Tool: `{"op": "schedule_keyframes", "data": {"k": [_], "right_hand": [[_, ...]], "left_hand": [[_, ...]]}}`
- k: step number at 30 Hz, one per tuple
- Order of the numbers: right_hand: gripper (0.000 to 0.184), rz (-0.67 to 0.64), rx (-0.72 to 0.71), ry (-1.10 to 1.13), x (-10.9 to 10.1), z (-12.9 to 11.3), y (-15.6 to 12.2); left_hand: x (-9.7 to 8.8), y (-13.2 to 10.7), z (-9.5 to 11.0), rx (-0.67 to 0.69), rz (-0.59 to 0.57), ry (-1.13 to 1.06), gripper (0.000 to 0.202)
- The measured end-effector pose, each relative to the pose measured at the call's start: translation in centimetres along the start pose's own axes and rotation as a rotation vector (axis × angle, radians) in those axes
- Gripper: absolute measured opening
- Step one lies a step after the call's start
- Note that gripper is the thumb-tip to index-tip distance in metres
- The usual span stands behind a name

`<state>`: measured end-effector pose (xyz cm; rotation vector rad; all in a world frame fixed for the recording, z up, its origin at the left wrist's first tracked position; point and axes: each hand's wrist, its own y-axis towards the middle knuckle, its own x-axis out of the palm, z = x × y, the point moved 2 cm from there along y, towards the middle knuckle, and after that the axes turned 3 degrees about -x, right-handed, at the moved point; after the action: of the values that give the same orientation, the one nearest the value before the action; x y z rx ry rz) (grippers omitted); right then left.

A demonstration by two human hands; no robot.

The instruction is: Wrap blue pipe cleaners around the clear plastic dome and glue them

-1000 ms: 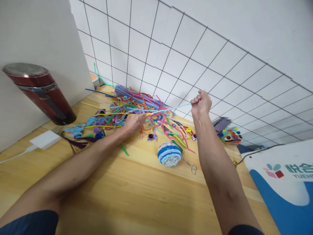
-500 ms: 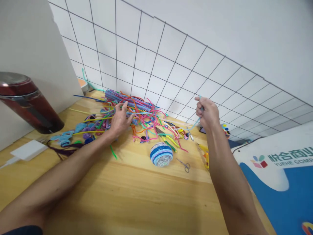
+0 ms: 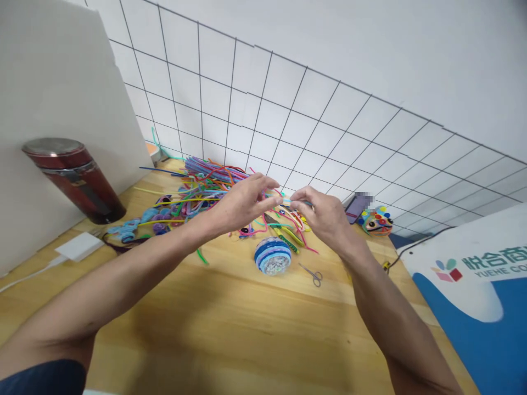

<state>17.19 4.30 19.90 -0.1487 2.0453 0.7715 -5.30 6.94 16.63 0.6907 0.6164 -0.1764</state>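
My right hand [image 3: 323,214] pinches a light blue pipe cleaner [image 3: 287,201] between thumb and fingers. Close on its left is my left hand [image 3: 249,200], thumb and index finger apart; the pipe cleaner reaches its thumb tip, and whether they touch is unclear. Below both hands, a ball [image 3: 272,256] banded in dark and light blue rests on the table, its lower part whitish and speckled. Beneath and behind my left hand spreads a heap of coloured pipe cleaners [image 3: 214,171], partly hidden by it.
Small scissors [image 3: 313,275] and green-yellow pliers [image 3: 288,242] lie by the ball. A dark red flask [image 3: 78,181] and white charger [image 3: 79,247] stand left. At right are a phone [image 3: 357,207] and a colourful fish-like craft [image 3: 376,221]. A wire grid [image 3: 255,93] lines the back.
My right hand has come down and left with the light blue pipe cleaner. My left hand has lifted off the heap and moved right to meet it. The view has shifted slightly.
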Motion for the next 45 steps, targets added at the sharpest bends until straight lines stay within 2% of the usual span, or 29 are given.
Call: {"op": "schedule_keyframes", "data": {"k": [2, 4, 8, 14, 17, 20, 26, 30, 33, 39, 42, 45], "right_hand": [[0.008, -0.052, -0.04, -0.106, 0.5, -0.4, -0.4], [0.011, -0.093, -0.074, -0.159, 0.7, -0.5, -0.8], [0.017, -0.109, -0.115, -0.171, 0.5, 0.1, -1.8], [0.018, -0.08, -0.096, -0.168, -0.2, 0.8, -2.8], [0.017, -0.089, -0.095, -0.155, -0.4, 0.8, -3.1], [0.016, -0.097, -0.104, -0.164, -0.4, 0.9, -3.5], [0.02, -0.103, -0.184, -0.267, 0.0, 0.9, -4.1], [0.027, -0.136, -0.204, -0.415, 0.3, 0.1, -4.4], [0.026, -0.175, -0.215, -0.508, 0.2, 0.0, -4.3], [0.031, -0.148, -0.284, -0.514, -0.6, 3.0, -3.6], [0.036, -0.135, -0.379, -0.562, -0.5, 5.0, -3.1], [0.034, -0.105, -0.506, -0.611, -0.2, 6.4, -2.6]], "left_hand": [[0.9, 0.1, 1.0, -0.001, -0.061, -0.026, 0.018], [1.5, 0.0, 1.3, -0.01, -0.094, -0.042, 0.019], [2.1, -0.7, 0.8, -0.024, -0.08, -0.047, 0.021], [2.9, -1.6, 0.5, 0.101, -0.117, 0.001, 0.01], [3.2, -1.7, 0.4, 0.141, -0.126, 0.039, 0.012], [3.6, -1.7, 0.2, 0.162, -0.186, 0.061, 0.013], [4.2, -2.1, 0.0, 0.122, -0.279, 0.126, 0.013], [4.5, -1.9, 0.0, 0.081, -0.319, 0.136, 0.024], [4.7, -1.8, 0.0, 0.028, -0.344, 0.187, 0.026], [4.2, -2.5, 0.0, -0.136, -0.455, 0.167, 0.028], [3.9, -2.5, 0.1, -0.124, -0.487, 0.105, 0.026], [3.9, -2.4, -0.2, -0.101, -0.517, 0.067, 0.024]]}}
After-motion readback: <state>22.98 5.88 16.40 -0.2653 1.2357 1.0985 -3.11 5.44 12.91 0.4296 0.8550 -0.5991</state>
